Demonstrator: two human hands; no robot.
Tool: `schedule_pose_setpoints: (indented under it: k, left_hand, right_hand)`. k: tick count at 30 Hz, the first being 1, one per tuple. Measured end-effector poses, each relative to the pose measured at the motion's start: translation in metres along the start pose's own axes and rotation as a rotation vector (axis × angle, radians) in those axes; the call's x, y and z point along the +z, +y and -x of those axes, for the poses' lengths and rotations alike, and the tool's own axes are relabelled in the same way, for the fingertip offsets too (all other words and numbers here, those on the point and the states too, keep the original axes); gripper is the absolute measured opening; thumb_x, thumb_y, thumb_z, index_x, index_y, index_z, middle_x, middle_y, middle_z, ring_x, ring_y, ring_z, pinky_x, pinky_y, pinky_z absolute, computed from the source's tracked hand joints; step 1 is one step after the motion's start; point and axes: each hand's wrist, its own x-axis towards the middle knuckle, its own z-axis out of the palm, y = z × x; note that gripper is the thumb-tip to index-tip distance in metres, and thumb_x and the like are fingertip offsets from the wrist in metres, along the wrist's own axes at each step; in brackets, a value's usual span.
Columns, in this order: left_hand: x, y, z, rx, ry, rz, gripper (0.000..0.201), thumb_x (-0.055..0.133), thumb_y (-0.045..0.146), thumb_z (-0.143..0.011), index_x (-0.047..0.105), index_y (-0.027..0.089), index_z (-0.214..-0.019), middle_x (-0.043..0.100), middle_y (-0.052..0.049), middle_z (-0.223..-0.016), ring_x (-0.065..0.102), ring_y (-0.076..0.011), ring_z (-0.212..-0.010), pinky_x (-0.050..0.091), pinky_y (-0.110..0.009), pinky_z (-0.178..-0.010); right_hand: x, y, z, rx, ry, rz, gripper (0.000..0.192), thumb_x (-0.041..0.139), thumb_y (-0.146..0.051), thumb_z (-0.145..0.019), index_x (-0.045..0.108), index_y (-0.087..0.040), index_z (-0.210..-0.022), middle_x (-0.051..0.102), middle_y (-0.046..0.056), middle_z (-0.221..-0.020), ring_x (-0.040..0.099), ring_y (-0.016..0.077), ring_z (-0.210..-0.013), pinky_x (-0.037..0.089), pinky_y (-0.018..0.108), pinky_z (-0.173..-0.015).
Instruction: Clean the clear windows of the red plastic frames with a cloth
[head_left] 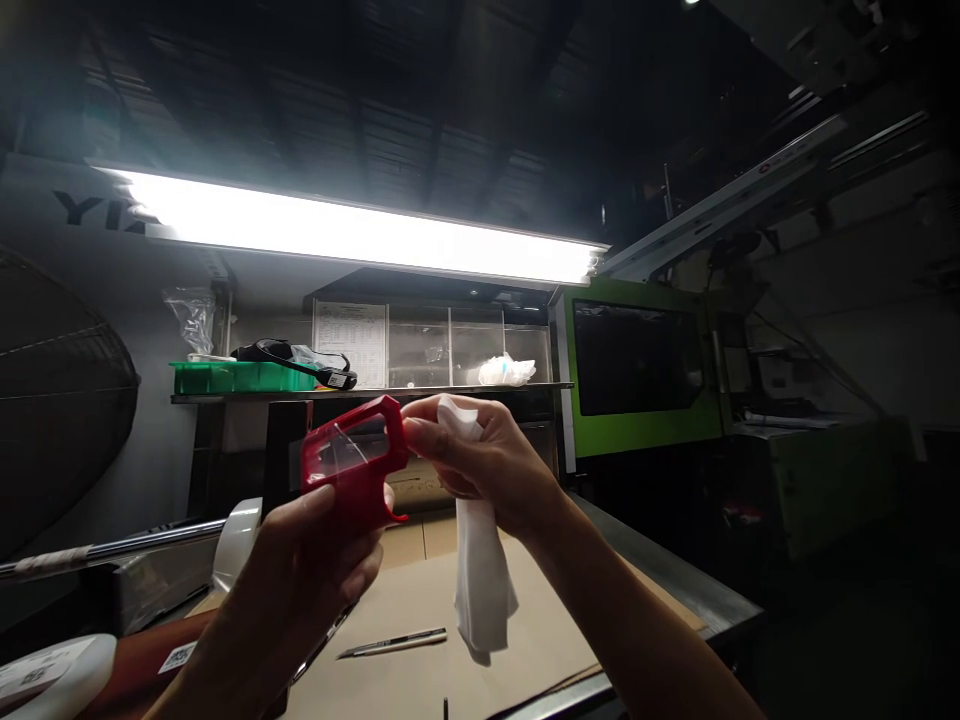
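A red plastic housing [356,500] with a clear window is raised above the bench. My left hand [307,555] grips its lower end, thumb on the near side and fingers wrapped behind. At the housing's right edge, the thumb and forefinger of my right hand [495,460] pinch close to or against the rim. A white cloth [482,580] runs through my right palm and hangs down below it; whether it is fabric or paper I cannot tell. Under the hands, a slim craft knife [394,642] lies on the brown cardboard [420,690].
Behind the hands is a shelf [420,390] with a green tray [240,377], a black strapped item [300,360] and crumpled white material [508,370]. A tape roll [238,540] stands at left. A green machine [637,430] stands at right, under a bright tube light [375,232].
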Motion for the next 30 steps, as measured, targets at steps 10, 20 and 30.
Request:
schedule_pose_setpoints:
  k: [10,20,30]
  left_hand:
    - [0.013,0.001,0.008,0.079,-0.084,-0.023,0.022,0.069,0.032,-0.068,0.069,0.012,-0.076,0.062,-0.005,-0.064,0.043,-0.0064,-0.044,0.038,-0.014,-0.036]
    - [0.015,0.000,0.006,0.104,-0.071,0.016,0.018,0.068,0.028,-0.067,0.070,0.010,-0.069,0.061,-0.006,-0.058,0.041,-0.0069,-0.041,0.038,-0.016,-0.034]
    - [0.019,0.001,0.010,0.099,-0.073,0.033,0.014,0.063,0.025,-0.073,0.069,0.012,-0.070,0.051,0.000,-0.050,0.039,-0.0067,-0.041,0.038,-0.015,-0.035]
  right_hand:
    - [-0.004,0.009,-0.001,-0.027,0.039,-0.077,0.017,0.074,-0.030,-0.072,0.066,-0.019,-0.082,0.037,-0.010,-0.047,0.022,0.0012,-0.037,0.013,0.020,-0.035]
    - [-0.001,0.014,-0.005,-0.095,0.149,-0.041,0.018,0.077,-0.028,-0.069,0.067,-0.021,-0.082,0.038,-0.011,-0.047,0.023,0.0002,-0.036,0.014,0.017,-0.033]
    - [0.001,0.022,-0.008,-0.079,0.220,-0.051,0.027,0.080,-0.036,-0.062,0.065,-0.020,-0.078,0.048,-0.008,-0.052,0.023,0.0009,-0.037,0.014,0.019,-0.034]
